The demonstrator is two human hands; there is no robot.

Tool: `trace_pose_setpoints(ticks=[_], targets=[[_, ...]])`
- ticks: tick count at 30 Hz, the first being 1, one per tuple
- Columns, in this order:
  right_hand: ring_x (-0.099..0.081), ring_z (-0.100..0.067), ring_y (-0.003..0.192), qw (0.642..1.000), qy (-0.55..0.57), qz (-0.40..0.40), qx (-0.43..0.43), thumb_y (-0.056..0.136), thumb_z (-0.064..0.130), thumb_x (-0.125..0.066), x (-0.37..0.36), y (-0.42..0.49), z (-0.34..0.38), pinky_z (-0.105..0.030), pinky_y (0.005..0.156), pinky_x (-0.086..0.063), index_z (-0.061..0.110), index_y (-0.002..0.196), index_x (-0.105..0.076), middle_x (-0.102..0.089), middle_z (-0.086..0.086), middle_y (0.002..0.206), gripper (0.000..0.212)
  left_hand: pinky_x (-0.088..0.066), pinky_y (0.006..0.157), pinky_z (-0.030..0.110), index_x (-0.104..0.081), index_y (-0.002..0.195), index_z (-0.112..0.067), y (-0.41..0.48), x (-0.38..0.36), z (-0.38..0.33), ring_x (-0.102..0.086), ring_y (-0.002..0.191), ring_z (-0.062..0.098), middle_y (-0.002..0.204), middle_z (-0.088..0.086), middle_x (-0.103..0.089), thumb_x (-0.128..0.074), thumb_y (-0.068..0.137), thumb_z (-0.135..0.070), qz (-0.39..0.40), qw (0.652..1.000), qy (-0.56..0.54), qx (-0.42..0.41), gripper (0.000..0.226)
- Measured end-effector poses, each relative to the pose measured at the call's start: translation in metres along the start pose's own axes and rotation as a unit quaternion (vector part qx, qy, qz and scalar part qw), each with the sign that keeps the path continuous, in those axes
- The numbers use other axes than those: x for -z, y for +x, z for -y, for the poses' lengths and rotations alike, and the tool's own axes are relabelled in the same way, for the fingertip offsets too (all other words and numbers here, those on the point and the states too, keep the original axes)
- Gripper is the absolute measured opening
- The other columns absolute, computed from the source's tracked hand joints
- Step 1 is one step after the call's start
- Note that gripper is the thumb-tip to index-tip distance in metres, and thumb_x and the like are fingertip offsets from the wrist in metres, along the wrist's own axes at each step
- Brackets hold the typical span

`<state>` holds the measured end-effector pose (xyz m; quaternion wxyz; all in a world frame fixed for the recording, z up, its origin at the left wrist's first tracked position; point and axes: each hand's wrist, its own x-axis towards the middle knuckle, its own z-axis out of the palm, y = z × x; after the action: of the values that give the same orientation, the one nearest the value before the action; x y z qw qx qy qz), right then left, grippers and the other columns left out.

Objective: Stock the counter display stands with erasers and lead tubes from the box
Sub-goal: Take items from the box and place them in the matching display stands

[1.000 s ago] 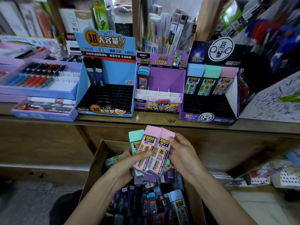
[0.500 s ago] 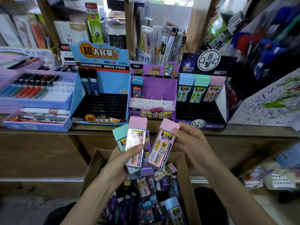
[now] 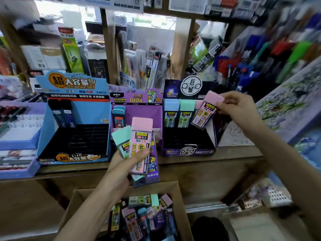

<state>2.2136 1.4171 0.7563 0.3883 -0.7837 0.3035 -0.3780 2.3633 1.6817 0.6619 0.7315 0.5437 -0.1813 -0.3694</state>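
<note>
We saw the right hand [image 3: 238, 108] pinching a pink-capped lead tube [image 3: 206, 112] by its cap, tilted over the back row of the dark display stand [image 3: 189, 151], right beside the blue-capped tube [image 3: 171, 112] and the green-capped tube [image 3: 185, 112] standing there. The left hand [image 3: 121, 164] gripped a fanned bunch of tubes [image 3: 140, 141], thumb pressed across the pink one, in front of the counter [image 3: 225, 159]. Below it, the cardboard box [image 3: 180, 202] held more tubes lying loose.
</note>
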Motion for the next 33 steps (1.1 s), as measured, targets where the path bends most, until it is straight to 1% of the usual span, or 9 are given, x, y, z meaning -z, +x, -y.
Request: trace_pose_setpoints(ticks=[3,9,12,16,21,25,30,31,33], targets=[[-0.063,-0.022,0.087,0.995,-0.098,0.007,0.018,0.087,0.008,-0.064,0.001,0.022,-0.010,-0.043,0.085,-0.053,0.016,0.091,-0.063,-0.065,-0.005,0.090,0.009,-0.056,0.071,0.034,-0.063,0.108,-0.021,0.008,-0.006,-0.002,-0.071,0.084,0.018,0.096,0.002,-0.074,-0.079,0.051,-0.031,0.006,1.000,0.002,-0.014,0.060],[-0.059,-0.013,0.085,0.966,-0.233,0.075,0.082,0.087,0.009,-0.063,-0.008,0.032,-0.017,-0.025,0.081,-0.045,0.016,0.105,-0.066,-0.064,0.001,0.091,0.020,-0.057,0.065,0.028,-0.065,0.105,-0.021,0.015,-0.009,0.000,-0.072,0.082,0.017,0.094,0.002,-0.075,-0.077,0.056,-0.025,0.005,1.000,0.002,-0.016,0.051],[-0.061,-0.014,0.088,0.957,-0.251,0.099,0.105,0.088,0.011,-0.062,-0.008,0.034,-0.016,-0.024,0.080,-0.044,0.017,0.110,-0.066,-0.065,0.002,0.093,0.023,-0.056,0.071,0.034,-0.064,0.109,-0.020,0.018,-0.009,0.000,-0.071,0.085,0.018,0.097,0.003,-0.074,-0.089,0.056,-0.022,0.005,1.000,0.010,-0.009,0.059],[-0.062,-0.021,0.087,0.962,-0.224,0.130,0.090,0.088,0.007,-0.061,-0.008,0.036,-0.016,-0.033,0.083,-0.051,0.019,0.108,-0.060,-0.063,-0.003,0.093,0.023,-0.056,0.074,0.035,-0.063,0.111,-0.019,0.021,-0.011,0.001,-0.071,0.087,0.019,0.098,0.003,-0.074,-0.086,0.058,-0.018,0.008,1.000,0.018,-0.012,0.057],[-0.054,-0.019,0.082,0.920,-0.342,0.075,0.176,0.087,0.005,-0.061,-0.014,0.034,-0.026,-0.028,0.073,-0.040,0.007,0.100,-0.057,-0.050,-0.003,0.098,0.013,-0.059,0.067,0.028,-0.065,0.106,-0.022,0.023,-0.015,0.001,-0.071,0.086,0.018,0.096,0.002,-0.074,-0.076,0.060,-0.021,0.014,1.000,0.009,-0.018,0.047],[-0.054,-0.024,0.093,0.895,-0.396,0.072,0.194,0.089,0.007,-0.059,-0.016,0.037,-0.027,-0.027,0.076,-0.040,0.000,0.104,-0.063,-0.052,-0.012,0.109,0.017,-0.057,0.072,0.032,-0.065,0.107,-0.022,0.023,-0.017,0.001,-0.071,0.085,0.017,0.096,0.002,-0.074,-0.085,0.059,-0.016,0.011,1.000,0.020,-0.015,0.052],[-0.048,-0.030,0.101,0.856,-0.461,0.057,0.227,0.092,0.011,-0.053,-0.017,0.031,-0.015,-0.037,0.085,-0.040,0.001,0.112,-0.063,-0.053,-0.015,0.112,0.024,-0.058,0.066,0.029,-0.063,0.111,-0.017,0.021,-0.018,0.002,-0.071,0.082,0.017,0.096,0.003,-0.074,-0.075,0.057,-0.025,0.001,1.000,0.017,-0.009,0.057],[-0.048,-0.030,0.100,0.862,-0.444,0.048,0.240,0.093,0.011,-0.052,-0.021,0.024,-0.010,-0.036,0.084,-0.040,0.001,0.112,-0.063,-0.053,-0.015,0.111,0.025,-0.058,0.065,0.028,-0.062,0.112,-0.017,0.020,-0.019,0.001,-0.071,0.081,0.018,0.096,0.004,-0.074,-0.075,0.057,-0.025,0.001,1.000,0.015,-0.008,0.057],[-0.052,-0.020,0.095,0.917,-0.331,0.047,0.216,0.093,0.018,-0.052,-0.035,0.003,0.006,-0.029,0.082,-0.042,0.006,0.110,-0.064,-0.055,-0.009,0.106,0.024,-0.057,0.061,0.027,-0.062,0.111,-0.017,0.020,-0.020,0.001,-0.071,0.080,0.017,0.096,0.004,-0.074,-0.076,0.057,-0.025,0.003,1.000,0.011,-0.006,0.057]])
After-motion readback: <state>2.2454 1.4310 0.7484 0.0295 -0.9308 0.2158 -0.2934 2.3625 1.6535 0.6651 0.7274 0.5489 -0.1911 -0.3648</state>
